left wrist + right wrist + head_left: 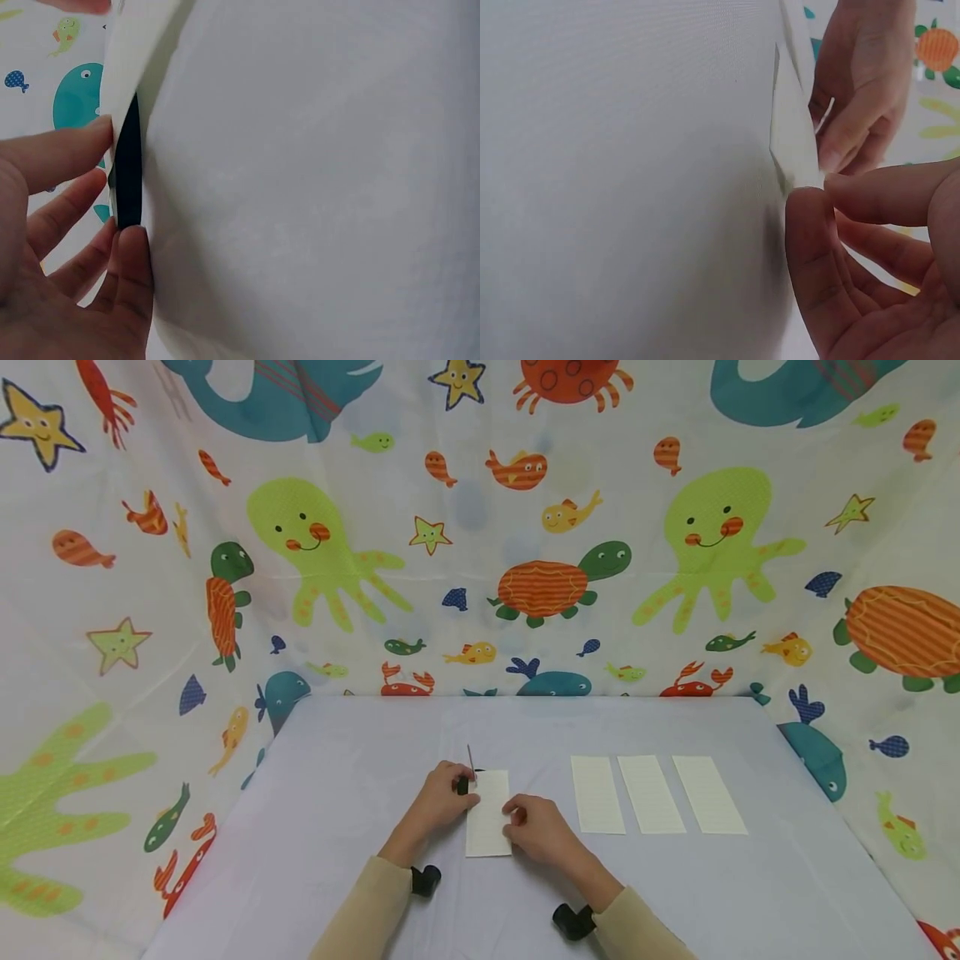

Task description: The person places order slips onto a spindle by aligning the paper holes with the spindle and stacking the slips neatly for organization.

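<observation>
A cream slip of lined paper (488,827) lies upright in front of me at the table's middle. At its upper left edge my left hand (441,795) holds it, the thumb on top. Beside those fingers is a flat dark piece (129,176), partly under the paper; I cannot tell what it is. A thin dark stick-like part (470,757) juts up past the slip's top left corner. On the opposite edge, my right hand (542,831) pinches the paper between thumb and fingertips. The right wrist view shows that edge lifted and slightly bent (793,127).
Three similar cream slips (598,795) lie in a row on the right side of the white-covered table (247,860). A curtain with sea animals (465,543) hangs behind the table and along its sides. Black wrist cameras (574,922) sit by both sleeves.
</observation>
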`<state>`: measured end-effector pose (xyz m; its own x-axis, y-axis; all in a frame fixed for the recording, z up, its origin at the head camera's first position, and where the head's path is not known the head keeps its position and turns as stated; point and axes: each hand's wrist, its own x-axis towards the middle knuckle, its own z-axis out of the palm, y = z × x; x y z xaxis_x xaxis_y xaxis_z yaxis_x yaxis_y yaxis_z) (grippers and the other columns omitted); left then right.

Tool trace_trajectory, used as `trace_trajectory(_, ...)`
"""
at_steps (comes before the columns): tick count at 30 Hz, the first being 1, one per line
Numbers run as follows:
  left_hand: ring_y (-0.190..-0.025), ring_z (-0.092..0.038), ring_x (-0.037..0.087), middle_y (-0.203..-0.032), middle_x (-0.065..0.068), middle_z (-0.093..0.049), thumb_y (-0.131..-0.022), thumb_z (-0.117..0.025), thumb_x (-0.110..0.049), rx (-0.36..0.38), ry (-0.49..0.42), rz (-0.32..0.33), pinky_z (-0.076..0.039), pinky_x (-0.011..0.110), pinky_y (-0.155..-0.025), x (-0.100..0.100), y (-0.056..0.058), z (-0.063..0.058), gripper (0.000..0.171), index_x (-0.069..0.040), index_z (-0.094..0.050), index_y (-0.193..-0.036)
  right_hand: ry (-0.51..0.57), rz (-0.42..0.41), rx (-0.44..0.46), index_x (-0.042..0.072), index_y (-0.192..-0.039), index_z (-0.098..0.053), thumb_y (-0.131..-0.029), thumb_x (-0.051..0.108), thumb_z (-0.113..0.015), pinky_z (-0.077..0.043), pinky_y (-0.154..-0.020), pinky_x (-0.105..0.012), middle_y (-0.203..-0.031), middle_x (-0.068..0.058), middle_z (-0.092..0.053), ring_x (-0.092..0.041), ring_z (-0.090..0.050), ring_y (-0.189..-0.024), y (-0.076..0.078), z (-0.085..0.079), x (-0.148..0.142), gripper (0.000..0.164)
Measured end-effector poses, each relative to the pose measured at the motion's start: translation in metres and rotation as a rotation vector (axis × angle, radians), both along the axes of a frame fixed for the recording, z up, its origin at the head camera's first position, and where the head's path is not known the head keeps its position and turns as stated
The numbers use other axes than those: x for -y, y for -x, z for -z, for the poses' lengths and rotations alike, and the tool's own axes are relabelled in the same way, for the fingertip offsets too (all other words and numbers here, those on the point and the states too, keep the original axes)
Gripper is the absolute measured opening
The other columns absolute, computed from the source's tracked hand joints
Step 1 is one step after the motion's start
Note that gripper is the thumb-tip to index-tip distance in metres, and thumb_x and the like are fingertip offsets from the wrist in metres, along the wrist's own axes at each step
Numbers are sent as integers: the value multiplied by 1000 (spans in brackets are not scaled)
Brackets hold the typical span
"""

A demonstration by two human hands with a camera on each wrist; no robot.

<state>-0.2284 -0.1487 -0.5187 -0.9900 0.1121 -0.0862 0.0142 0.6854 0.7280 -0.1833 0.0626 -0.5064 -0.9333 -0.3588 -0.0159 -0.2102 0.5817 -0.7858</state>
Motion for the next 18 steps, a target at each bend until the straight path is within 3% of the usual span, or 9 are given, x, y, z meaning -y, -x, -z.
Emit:
trace_trajectory(8,-108,-54,30,-125,13,-56,-87,-79,-17,7,-5,1,-47,49,-98,0,-1,-3,30,-9,-67,-113,-22,-29,-9,1,-107,-69,-87,3,-72,-46,-60,-27,-78,2,-57,-14,-51,-69,-5,-8,-21,20)
trace_trajectory(18,-109,-53,29,-127,12,-55,-87,-79,-17,12,-17,0,-47,48,-99,0,-1,-1,29,-10,-67,-113,-113,-85,-85,3,-108,-71,-90,7,-73,-47,-62,-26,-79,6,-59,-10,-52,-70,-8,-20,-42,19)
